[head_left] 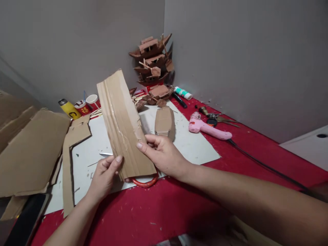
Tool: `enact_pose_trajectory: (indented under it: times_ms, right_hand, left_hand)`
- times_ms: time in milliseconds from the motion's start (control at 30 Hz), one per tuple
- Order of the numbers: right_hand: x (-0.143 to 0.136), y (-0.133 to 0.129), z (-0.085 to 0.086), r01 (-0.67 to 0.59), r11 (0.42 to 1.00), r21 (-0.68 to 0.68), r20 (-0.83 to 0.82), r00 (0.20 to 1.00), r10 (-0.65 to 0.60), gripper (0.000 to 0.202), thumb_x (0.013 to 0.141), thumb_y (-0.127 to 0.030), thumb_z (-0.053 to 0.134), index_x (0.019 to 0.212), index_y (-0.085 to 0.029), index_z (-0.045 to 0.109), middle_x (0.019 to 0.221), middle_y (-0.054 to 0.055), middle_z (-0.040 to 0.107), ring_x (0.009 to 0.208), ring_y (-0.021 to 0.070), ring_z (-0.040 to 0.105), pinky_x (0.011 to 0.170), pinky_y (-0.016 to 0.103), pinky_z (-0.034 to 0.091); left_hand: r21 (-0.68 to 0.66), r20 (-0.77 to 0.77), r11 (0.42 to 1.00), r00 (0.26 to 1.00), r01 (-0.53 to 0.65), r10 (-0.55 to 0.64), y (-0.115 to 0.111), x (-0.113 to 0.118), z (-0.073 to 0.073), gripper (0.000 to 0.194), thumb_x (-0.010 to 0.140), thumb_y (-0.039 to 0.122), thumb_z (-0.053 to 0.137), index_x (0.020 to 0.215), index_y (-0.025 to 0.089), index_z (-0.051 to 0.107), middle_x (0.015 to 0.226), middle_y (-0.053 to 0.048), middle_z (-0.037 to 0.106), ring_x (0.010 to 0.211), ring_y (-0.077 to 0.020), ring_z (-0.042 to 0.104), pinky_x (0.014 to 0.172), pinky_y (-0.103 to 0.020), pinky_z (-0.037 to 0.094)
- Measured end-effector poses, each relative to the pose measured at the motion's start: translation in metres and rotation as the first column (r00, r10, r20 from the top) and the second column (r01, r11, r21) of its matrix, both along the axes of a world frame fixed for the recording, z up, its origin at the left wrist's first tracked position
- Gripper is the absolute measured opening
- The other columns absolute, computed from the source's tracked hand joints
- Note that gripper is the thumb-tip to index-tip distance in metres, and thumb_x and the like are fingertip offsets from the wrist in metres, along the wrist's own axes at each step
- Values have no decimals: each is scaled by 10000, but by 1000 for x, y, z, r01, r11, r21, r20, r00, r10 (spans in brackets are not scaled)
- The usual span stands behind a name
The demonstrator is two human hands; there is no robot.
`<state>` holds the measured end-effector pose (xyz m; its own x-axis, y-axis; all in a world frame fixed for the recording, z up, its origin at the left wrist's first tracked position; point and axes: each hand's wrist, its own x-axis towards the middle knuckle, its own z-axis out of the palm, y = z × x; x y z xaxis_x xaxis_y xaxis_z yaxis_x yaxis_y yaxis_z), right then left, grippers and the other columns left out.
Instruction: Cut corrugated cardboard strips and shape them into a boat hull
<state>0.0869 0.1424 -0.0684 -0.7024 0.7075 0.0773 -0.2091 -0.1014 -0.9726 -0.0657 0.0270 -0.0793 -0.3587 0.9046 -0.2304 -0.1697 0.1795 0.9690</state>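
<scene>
A long creased piece of cardboard is held up over the table, tilted, between both my hands. My left hand pinches its lower left edge with the thumb on top. On the lower right edge, my right hand grips it between thumb and fingers. Beneath the cardboard, an orange-red handle loop and a pointed metal blade stick out; they look like parts of scissors, mostly hidden. Just beyond my right hand sits a small boat-shaped cardboard piece on the white sheet.
Large cardboard pieces lean at the left, beside a cut cardboard strip. Stacked model boats stand in the back corner. Paper cups and a yellow bottle stand behind. A pink corded tool lies right on the red table.
</scene>
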Motion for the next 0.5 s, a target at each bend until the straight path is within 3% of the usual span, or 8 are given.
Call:
enact_pose_trajectory:
  times_ms: [100, 233, 400, 500]
  right_hand:
    - [1, -1, 2, -24, 999, -35, 10, 1000, 24, 255, 752, -384, 647, 780, -132, 619, 739, 20, 658, 696, 147, 610, 611, 260, 501]
    - [4, -6, 6, -221, 970, -103, 102, 968, 231, 323, 705, -368, 710, 907, -120, 671, 840, 52, 701, 799, 193, 649, 713, 311, 529]
    - [10, -10, 9, -397, 908, -133, -38, 918, 395, 395, 716, -377, 717, 1017, -124, 674, 927, 57, 707, 859, 200, 655, 807, 334, 512]
    - [9, -15, 8, -474, 856, -204, -175, 878, 445, 407, 689, -362, 750, 1001, -111, 678, 937, 76, 709, 844, 192, 662, 822, 327, 503]
  left_hand:
    - [-42, -113, 998, 993, -47, 42, 0, 4, 0, 331, 798, 460, 603, 813, 140, 685, 602, -17, 673, 411, -130, 537, 404, -252, 457]
    - [34, -187, 994, 977, -101, 106, -5, 10, 4, 338, 793, 477, 602, 841, 154, 686, 592, -8, 658, 433, -125, 522, 421, -235, 432]
    - [76, -136, 994, 986, -83, 92, -18, 23, 19, 364, 793, 513, 583, 770, 165, 688, 438, 21, 544, 343, -99, 429, 346, -214, 321]
    - [92, -8, 985, 989, -145, 146, -26, 38, 33, 373, 753, 524, 624, 795, 160, 696, 489, -10, 607, 350, -114, 467, 343, -223, 322]
